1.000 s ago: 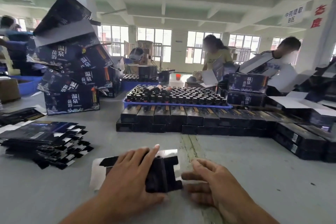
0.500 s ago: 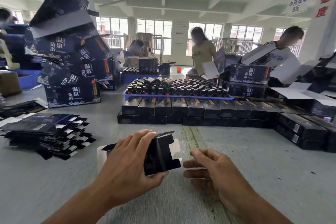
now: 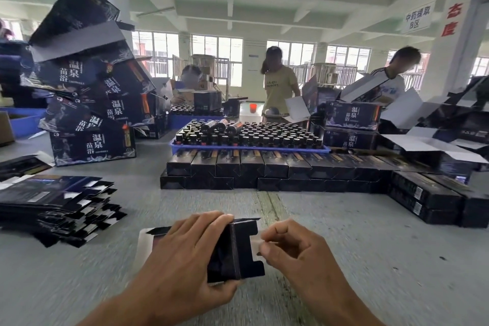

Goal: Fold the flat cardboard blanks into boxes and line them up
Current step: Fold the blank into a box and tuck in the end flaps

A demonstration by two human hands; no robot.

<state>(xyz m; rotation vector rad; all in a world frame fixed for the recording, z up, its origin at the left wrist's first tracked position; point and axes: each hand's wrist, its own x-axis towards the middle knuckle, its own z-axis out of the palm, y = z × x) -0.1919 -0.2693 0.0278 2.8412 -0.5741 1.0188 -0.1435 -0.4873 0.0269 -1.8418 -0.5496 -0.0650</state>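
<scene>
Grey worktable [image 3: 370, 246] fills the lower frame, where the left hand [image 3: 182, 254] grips a thin, light cardboard blank [image 3: 238, 251] at bottom centre while the right hand [image 3: 293, 251] pinches its pale end flap [image 3: 255, 242], best held by the creases.

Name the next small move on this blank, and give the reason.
Probably fold the white end flap inward. The left hand grips the dark box blank with its end open, and the right hand pinches that flap, so the box isn't closed.
</scene>
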